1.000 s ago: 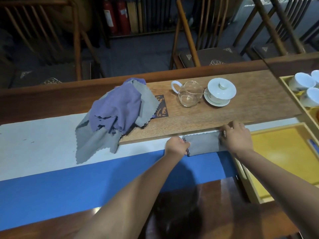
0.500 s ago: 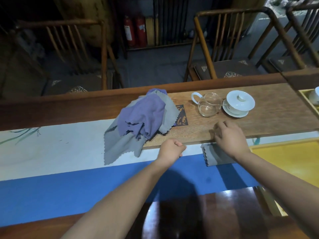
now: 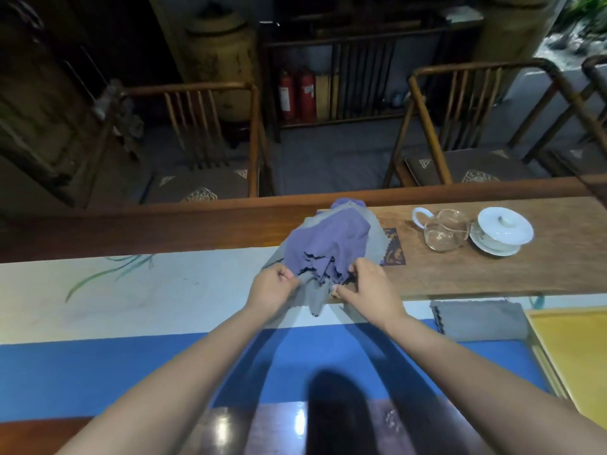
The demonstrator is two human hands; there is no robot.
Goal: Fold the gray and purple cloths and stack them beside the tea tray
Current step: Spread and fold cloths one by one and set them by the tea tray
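Note:
A heap of loose cloths lies over the left end of the wooden tea tray: a purple cloth on top and a gray cloth hanging below it. My left hand pinches the heap's near left edge. My right hand pinches its near right edge, fingers closed on the purple and gray fabric. A folded gray cloth lies flat on the runner just in front of the tray, to the right of my hands.
A glass pitcher and a white lidded cup on a saucer stand on the tray's right part. A yellow tray sits at the right edge. The white and blue runner covers the table. Wooden chairs stand behind.
Both hands left the folded gray cloth and moved left to the heap, where they now grip its near edge. The view has shifted left and up.

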